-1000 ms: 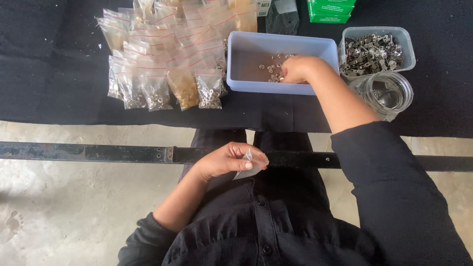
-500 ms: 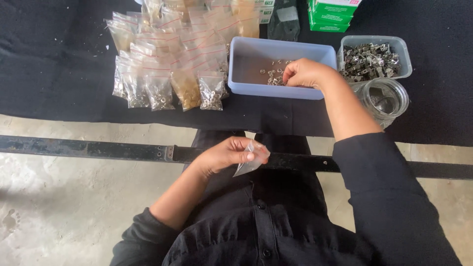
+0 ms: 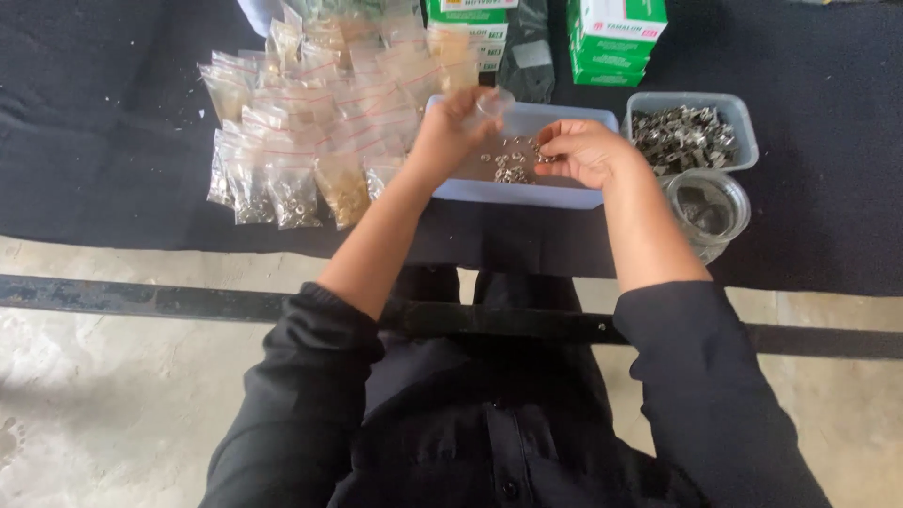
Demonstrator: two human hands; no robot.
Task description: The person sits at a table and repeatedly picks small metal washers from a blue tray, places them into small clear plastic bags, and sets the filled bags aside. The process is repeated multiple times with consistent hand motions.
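Now both forearms reach forward over the black table [image 3: 113, 160] edge, sleeves pushed up. Left hand [image 3: 450, 132] is raised over the pale blue tray [image 3: 527, 193], fingers pinched on a small clear plastic bag [image 3: 493, 102], mouth held up. Right hand [image 3: 583, 150] hovers in the tray, fingertips bunched; whether they pinch anything I cannot tell. Small metal rings [image 3: 508, 169] lie loose on the tray floor, silvery, scattered. Filled zip bags [image 3: 310, 141] with red seal lines lie in rows left of the tray. Clear tub [image 3: 691, 132] of metal parts sits right; round clear jar [image 3: 707, 209] just below it. Green-and-white boxes [image 3: 616, 38] stand behind.
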